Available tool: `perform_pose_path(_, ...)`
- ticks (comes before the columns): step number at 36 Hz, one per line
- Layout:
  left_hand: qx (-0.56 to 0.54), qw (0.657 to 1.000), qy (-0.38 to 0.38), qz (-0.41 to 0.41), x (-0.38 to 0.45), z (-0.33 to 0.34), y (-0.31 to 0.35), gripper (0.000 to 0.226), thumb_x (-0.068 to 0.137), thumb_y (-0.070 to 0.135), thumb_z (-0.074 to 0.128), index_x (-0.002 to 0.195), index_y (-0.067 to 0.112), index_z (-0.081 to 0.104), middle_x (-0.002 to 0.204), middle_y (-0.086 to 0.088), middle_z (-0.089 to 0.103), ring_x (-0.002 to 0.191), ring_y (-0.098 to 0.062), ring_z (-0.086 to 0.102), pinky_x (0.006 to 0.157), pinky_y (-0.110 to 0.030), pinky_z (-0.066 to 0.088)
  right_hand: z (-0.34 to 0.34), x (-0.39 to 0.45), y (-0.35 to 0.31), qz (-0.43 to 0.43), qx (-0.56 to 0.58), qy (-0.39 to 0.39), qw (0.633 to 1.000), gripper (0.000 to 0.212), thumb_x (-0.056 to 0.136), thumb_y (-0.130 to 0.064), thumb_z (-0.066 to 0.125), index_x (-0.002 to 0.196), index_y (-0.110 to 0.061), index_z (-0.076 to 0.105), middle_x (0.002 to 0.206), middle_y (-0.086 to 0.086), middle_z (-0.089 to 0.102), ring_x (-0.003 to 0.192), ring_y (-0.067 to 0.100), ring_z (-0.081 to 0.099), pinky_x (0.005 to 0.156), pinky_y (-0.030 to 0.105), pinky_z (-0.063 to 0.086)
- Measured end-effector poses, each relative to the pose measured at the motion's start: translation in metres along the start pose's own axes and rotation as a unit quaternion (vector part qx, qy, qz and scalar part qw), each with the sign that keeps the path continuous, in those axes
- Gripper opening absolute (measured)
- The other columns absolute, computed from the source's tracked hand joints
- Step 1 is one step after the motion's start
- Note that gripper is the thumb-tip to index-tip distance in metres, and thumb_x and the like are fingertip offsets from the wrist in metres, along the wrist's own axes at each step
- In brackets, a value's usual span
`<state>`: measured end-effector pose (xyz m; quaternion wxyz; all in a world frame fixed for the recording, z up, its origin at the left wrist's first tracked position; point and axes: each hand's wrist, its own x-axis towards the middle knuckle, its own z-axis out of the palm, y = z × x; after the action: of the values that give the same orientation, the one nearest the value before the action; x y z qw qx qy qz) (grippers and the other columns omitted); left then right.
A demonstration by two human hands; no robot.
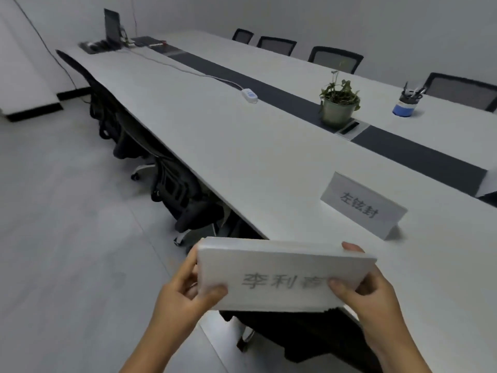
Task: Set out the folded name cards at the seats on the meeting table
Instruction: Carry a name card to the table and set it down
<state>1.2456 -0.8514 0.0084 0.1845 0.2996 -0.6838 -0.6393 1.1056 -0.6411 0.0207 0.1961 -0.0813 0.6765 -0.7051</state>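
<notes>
Both hands' fingers (215,290) pinch the card stack (282,275); next card belongs left of the standing card (363,205).

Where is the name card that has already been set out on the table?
In the head view, the white folded paper name card stands on the white meeting table, right of centre, just beyond the card stack held in both hands.

Grey walls (349,14) and a pale floor (67,224) enclose a long white surface (215,135) with a dark centre strip (269,88). Black chairs (183,200) line both sides; 4 stand opposite.
</notes>
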Motion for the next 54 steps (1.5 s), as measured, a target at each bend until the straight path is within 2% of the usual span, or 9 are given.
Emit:
perform_pose_path(13, 0.013, 1.0, 0.019, 0.015, 0.081, -0.193, -0.024, 0.09, 0.035, 0.048, 0.065, 0.12, 0.021, 0.051, 0.079, 0.034, 0.065, 0.072, 0.012, 0.06, 0.057, -0.005, 0.048, 0.213, 0.019, 0.011, 0.02, -0.017, -0.015, 1.0, 0.05, 0.071, 0.007, 0.065, 0.096, -0.035, 0.055, 0.091, -0.005, 0.061, 0.065, -0.01, 0.061, 0.057, 0.009, 0.05)
perform_pose_path(19, 0.035, 0.999, -0.009, 0.034, 0.168, -0.226, -0.023, 0.09, 0.044, 0.046, 0.068, 0.128, 0.025, 0.045, 0.108, 0.011, 0.062, 0.089, 0.002, 0.062, 0.071, -0.015, 0.052, 0.268, 0.069, 0.019, 0.013, -0.019, 0.018, 1.0, 0.036, 0.069, -0.004, 0.07, 0.09, -0.032, 0.06, 0.078, -0.01, 0.07, 0.076, 0.003, 0.066, 0.061, 0.018, 0.055)
perform_pose_path(23, 0.044, 0.998, -0.031, 0.019, 0.243, -0.259, -0.01, 0.08, 0.06, 0.036, 0.078, 0.13, 0.02, 0.043, 0.117, -0.004, 0.06, 0.1, -0.011, 0.059, 0.089, -0.032, 0.049, 0.32, 0.12, 0.023, 0.019, 0.011, 0.037, 0.999, 0.051, 0.052, -0.015, 0.076, 0.096, -0.031, 0.057, 0.079, -0.01, 0.07, 0.072, -0.004, 0.064, 0.057, 0.012, 0.051)
perform_pose_path(28, 0.041, 0.998, -0.035, 0.015, 0.322, -0.312, 0.011, 0.113, 0.019, 0.072, 0.073, 0.119, 0.025, 0.049, 0.093, 0.019, 0.068, 0.081, 0.012, 0.061, 0.064, -0.005, 0.049, 0.393, 0.181, 0.005, -0.001, 0.022, 0.036, 0.999, 0.053, 0.065, 0.005, 0.074, 0.093, -0.035, 0.055, 0.09, -0.007, 0.063, 0.071, -0.009, 0.062, 0.06, 0.01, 0.052)
perform_pose_path(33, 0.024, 0.998, -0.034, 0.041, 0.397, -0.347, 0.024, 0.112, 0.021, 0.077, 0.069, 0.115, 0.018, 0.052, 0.084, 0.037, 0.066, 0.079, 0.012, 0.062, 0.062, -0.003, 0.046, 0.454, 0.236, -0.017, -0.017, -0.014, 0.061, 0.998, 0.05, 0.067, 0.0, 0.072, 0.094, -0.038, 0.054, 0.093, -0.006, 0.063, 0.07, -0.009, 0.062, 0.057, 0.01, 0.051)
perform_pose_path(39, 0.004, 0.992, -0.095, 0.08, 0.504, -0.377, 0.037, 0.078, 0.045, 0.044, 0.068, 0.118, 0.027, 0.048, 0.106, 0.016, 0.06, 0.086, 0.014, 0.059, 0.073, -0.006, 0.049, 0.523, 0.297, -0.044, -0.069, -0.043, 0.133, 0.988, 0.041, 0.066, -0.008, 0.074, 0.089, -0.038, 0.058, 0.088, -0.009, 0.066, 0.077, 0.006, 0.063, 0.073, 0.031, 0.051)
perform_pose_path(44, -0.009, 0.978, -0.17, 0.12, 0.594, -0.418, 0.055, 0.096, 0.039, 0.058, 0.074, 0.123, 0.021, 0.046, 0.111, 0.019, 0.055, 0.095, 0.015, 0.056, 0.075, -0.002, 0.045, 0.593, 0.348, -0.043, -0.08, -0.024, 0.184, 0.979, 0.041, 0.069, -0.007, 0.071, 0.092, -0.037, 0.055, 0.094, -0.009, 0.063, 0.088, 0.009, 0.06, 0.071, 0.027, 0.048)
perform_pose_path(49, 0.021, 0.97, -0.205, 0.125, 0.672, -0.467, 0.059, 0.059, 0.066, 0.019, 0.073, 0.118, 0.026, 0.045, 0.106, 0.015, 0.057, 0.087, 0.019, 0.056, 0.072, 0.0, 0.043, 0.667, 0.394, -0.039, -0.066, -0.007, 0.206, 0.976, 0.042, 0.071, -0.006, 0.07, 0.091, -0.039, 0.054, 0.094, -0.01, 0.062, 0.087, 0.006, 0.059, 0.072, 0.026, 0.049)
perform_pose_path(54, 0.056, 0.966, -0.227, 0.112, 0.749, -0.494, 0.058, 0.057, 0.076, -0.003, 0.064, 0.126, 0.012, 0.044, 0.103, 0.017, 0.056, 0.083, 0.02, 0.057, 0.07, 0.001, 0.044, 0.72, 0.445, -0.039, -0.051, -0.003, 0.232, 0.971, 0.045, 0.071, -0.006, 0.07, 0.091, -0.043, 0.052, 0.094, -0.012, 0.062, 0.086, 0.003, 0.059, 0.07, 0.022, 0.048)
